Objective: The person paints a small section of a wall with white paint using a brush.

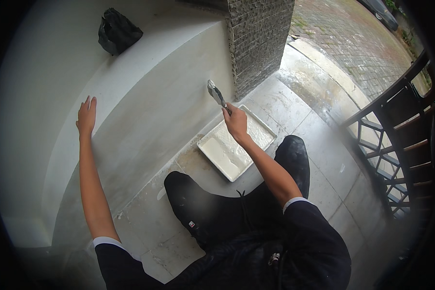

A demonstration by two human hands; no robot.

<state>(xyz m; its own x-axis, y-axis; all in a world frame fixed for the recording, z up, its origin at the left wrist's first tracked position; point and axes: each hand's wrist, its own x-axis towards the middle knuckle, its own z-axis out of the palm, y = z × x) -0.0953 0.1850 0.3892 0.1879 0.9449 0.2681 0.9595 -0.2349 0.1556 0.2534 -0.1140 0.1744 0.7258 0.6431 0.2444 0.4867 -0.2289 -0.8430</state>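
My right hand grips the handle of a paintbrush. White paint coats the bristles, which point up and away near the low wall's face. Below that hand a rectangular paint tray lies on the floor against the wall's foot. It holds white paint, pooled at the near end and thinner over the far part, which my hand partly covers. Off to the left, my left hand rests on the wall's pale ledge, fingers slightly apart and holding nothing.
A crumpled black plastic bag sits on the ledge. Rough stone cladding covers the pillar beyond the tray. My bent knees flank the tray over a tiled floor. At right stands a dark metal gate; a car is outside on paving.
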